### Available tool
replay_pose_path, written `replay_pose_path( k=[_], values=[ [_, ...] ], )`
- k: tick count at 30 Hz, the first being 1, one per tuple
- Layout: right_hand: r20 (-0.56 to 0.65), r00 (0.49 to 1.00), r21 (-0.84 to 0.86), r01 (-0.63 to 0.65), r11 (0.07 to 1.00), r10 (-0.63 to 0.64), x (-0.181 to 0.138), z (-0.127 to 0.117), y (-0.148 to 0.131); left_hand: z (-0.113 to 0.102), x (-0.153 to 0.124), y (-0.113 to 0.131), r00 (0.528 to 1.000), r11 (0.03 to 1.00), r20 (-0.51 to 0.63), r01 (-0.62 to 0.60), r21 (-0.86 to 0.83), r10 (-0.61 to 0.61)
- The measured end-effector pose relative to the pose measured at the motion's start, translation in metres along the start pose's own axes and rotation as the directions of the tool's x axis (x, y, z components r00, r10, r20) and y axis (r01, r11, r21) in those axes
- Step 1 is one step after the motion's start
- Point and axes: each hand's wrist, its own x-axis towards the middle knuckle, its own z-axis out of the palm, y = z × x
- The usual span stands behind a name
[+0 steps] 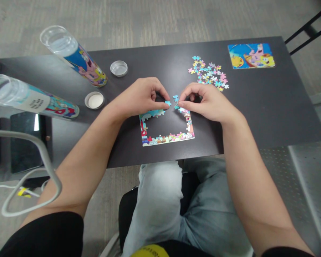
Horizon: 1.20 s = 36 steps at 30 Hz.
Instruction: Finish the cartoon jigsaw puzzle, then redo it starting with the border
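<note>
A jigsaw puzzle border [169,138] lies on the dark table, its middle unfilled and its far side broken by a gap. At the left of that gap, my left hand [147,95] pinches a light-blue puzzle piece [168,103] between thumb and forefinger. My right hand [207,101] faces it from the right, thumb and forefinger closed on a small teal puzzle piece [176,106]. Just beyond, between the two hands, is another blue piece [176,97]; whether it joins the teal one I cannot tell. My fingers partly cover the border's far edge.
Loose puzzle pieces [210,74] form a heap behind my right hand. A cartoon picture card [251,56] lies at the far right. On the left stand two clear-topped picture tubes [87,67], with a clear lid [119,68] and a white-lined lid [94,100] nearby. A white cable [53,175] loops at lower left.
</note>
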Motion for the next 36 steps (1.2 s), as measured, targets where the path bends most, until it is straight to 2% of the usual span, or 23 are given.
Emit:
replay_pose_path(
  k=[3, 5, 16, 23, 28, 34, 36],
  values=[
    [0.077, 0.995, 0.059, -0.07, 0.996, 0.065, -0.001, -0.003, -0.004, 0.0, -0.002, 0.004, 1.0, 1.0, 0.025, 0.009, -0.008, -0.009],
    [0.1, 0.993, 0.068, -0.07, 0.995, 0.063, -0.001, -0.004, -0.005, 0.0, -0.003, 0.006, 0.999, 1.0, 0.032, 0.023, -0.016, -0.023],
    [0.113, 0.992, 0.096, -0.06, 0.994, 0.049, 0.001, -0.001, -0.003, -0.001, -0.004, 0.006, 0.995, 0.998, 0.082, 0.056, -0.015, -0.055],
    [0.007, 0.999, -0.005, -0.041, 0.999, 0.041, -0.001, -0.004, -0.001, -0.001, -0.004, 0.005, 0.996, 0.999, 0.076, 0.049, -0.013, -0.048],
    [0.03, 0.999, -0.055, -0.038, 0.998, 0.04, -0.005, -0.004, -0.007, 0.0, -0.004, 0.005, 0.995, 0.998, 0.078, 0.055, -0.013, -0.054],
    [0.007, 0.997, -0.12, 0.072, 0.99, -0.071, -0.006, 0.005, -0.004, 0.0, -0.003, 0.004, 0.996, 0.999, 0.08, 0.049, -0.006, -0.048],
    [0.008, 0.997, -0.144, 0.075, 0.987, -0.074, -0.006, 0.006, -0.001, 0.0, -0.003, 0.004, 0.995, 0.998, 0.083, 0.056, -0.01, -0.055]
  ],
)
